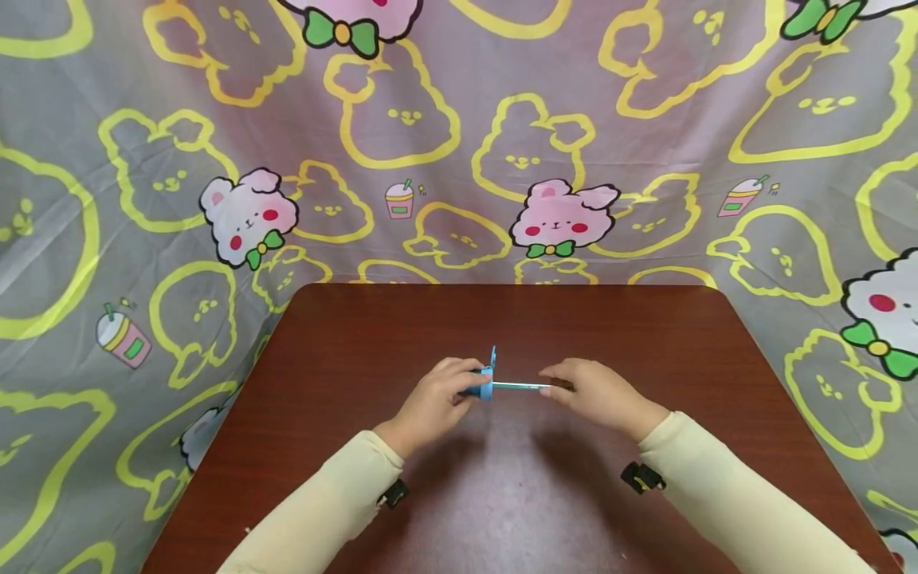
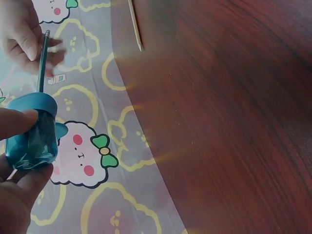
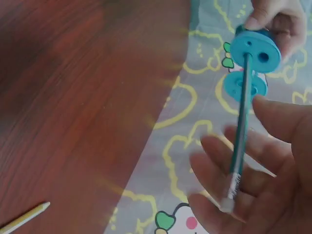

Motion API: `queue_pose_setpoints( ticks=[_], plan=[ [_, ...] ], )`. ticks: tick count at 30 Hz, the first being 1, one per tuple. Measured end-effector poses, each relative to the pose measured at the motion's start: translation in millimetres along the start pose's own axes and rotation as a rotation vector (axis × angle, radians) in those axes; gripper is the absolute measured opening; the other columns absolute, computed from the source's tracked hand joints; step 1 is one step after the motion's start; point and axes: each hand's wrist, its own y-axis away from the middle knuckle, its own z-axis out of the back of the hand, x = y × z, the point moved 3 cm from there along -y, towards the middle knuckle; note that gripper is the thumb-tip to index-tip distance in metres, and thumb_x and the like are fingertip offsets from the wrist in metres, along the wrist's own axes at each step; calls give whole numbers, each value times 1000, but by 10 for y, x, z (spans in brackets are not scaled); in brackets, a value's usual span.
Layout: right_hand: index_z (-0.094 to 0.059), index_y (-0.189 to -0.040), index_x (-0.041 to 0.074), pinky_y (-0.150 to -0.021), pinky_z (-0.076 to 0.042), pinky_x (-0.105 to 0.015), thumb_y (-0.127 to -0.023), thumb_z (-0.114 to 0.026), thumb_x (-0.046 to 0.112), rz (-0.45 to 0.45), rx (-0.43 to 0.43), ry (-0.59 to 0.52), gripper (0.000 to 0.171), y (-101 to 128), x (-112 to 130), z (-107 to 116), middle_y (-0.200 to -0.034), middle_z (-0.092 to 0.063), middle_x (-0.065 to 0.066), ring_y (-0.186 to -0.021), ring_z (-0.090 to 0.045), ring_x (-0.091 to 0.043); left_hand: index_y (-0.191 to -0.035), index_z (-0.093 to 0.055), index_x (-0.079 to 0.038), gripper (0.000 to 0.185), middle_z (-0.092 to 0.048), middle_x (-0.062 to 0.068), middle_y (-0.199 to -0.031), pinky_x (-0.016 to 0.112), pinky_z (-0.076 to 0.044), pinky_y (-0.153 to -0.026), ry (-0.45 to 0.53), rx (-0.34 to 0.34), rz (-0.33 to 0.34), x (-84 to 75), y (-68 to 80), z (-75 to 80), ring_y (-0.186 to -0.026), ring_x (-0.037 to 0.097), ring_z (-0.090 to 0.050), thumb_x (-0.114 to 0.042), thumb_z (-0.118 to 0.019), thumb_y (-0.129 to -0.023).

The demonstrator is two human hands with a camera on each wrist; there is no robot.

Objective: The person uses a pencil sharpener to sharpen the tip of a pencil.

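Note:
My left hand [image 1: 430, 399] grips a teal pencil sharpener [image 2: 31, 139] with a see-through body, thumb on one side and fingers on the other. Its round lid [image 3: 234, 87] is flipped open, and the face shows two holes of different size. A green pencil [image 3: 242, 126] sticks out of one hole, its tip hidden inside. Around the pencil's free end is my right hand [image 1: 598, 392], thumb and fingers spread apart and not closed on it in the right wrist view.
A second, pale yellow pencil [image 3: 25, 218] lies on the reddish-brown wooden table [image 1: 402, 327]. Patterned grey cloth [image 1: 459, 183] hangs behind the table and along both sides.

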Motion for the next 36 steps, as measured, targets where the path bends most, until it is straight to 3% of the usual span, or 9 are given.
queue_pose_setpoints(
  ticks=[5,11,16,20,22,26,29,32,36],
  plan=[
    [-63,-129,9,-87,-51,-48,-81,-78,33,117,-226,211,55,36,43,-7,-121,-62,-14,-111,-59,-31,-115,-71,-7,41,-65,8,-118,24,-55,-72,41,19,73,8,-11,6,-110,23,-57,5,-77,-76],
    [-63,-127,8,-92,-47,-51,-76,-82,30,319,-443,311,59,67,51,-34,-126,-59,-16,-114,-56,-34,-115,-71,-5,40,-65,9,-117,24,-53,-66,82,-6,140,29,-40,61,-106,24,-58,5,-78,-76],
    [-67,-117,3,-86,-51,-47,-96,-61,27,458,-593,353,32,113,59,-91,-110,-64,-15,-100,-61,-33,-114,-71,-5,40,-66,10,-117,27,-52,-66,130,-9,204,34,-69,111,-103,24,-58,4,-78,-76],
    [-71,-104,2,-69,-53,-39,-106,-38,24,511,-685,376,39,138,79,-115,-91,-64,-10,-81,-61,-27,-112,-71,-4,39,-66,10,-116,30,-52,-65,189,1,235,42,-77,133,-98,22,-59,4,-78,-75],
    [-72,-100,2,-61,-51,-35,-105,-43,20,529,-702,370,35,149,88,-116,-85,-62,-7,-74,-58,-23,-112,-71,-4,38,-67,9,-116,29,-52,-65,206,10,239,47,-75,135,-96,22,-59,3,-79,-75],
    [-74,-93,4,-52,-49,-29,-88,-67,8,527,-654,302,10,149,107,-91,-77,-58,-2,-69,-55,-17,-113,-71,-3,39,-67,10,-117,24,-51,-65,191,39,220,41,-62,143,-97,22,-59,2,-79,-75],
    [-76,-87,5,-53,-49,-26,-73,-79,2,466,-552,217,15,111,124,-60,-73,-57,2,-66,-54,-13,-114,-71,-3,39,-66,10,-117,21,-51,-65,161,52,184,26,-52,153,-101,22,-59,3,-78,-76],
    [-77,-85,6,-58,-50,-24,-74,-80,4,328,-344,40,12,42,104,-38,-73,-61,6,-67,-56,-8,-110,-73,-4,36,-68,8,-114,20,-53,-67,97,32,96,12,-41,146,-104,24,-59,4,-79,-75],
    [-76,-88,4,-55,-45,-23,-85,-73,10,11,31,-340,8,-30,0,-35,-71,-63,6,-62,-53,-6,-103,-75,-7,35,-70,7,-109,23,-54,-74,15,-39,-56,3,-17,110,-103,24,-61,7,-80,-71]
  ],
)
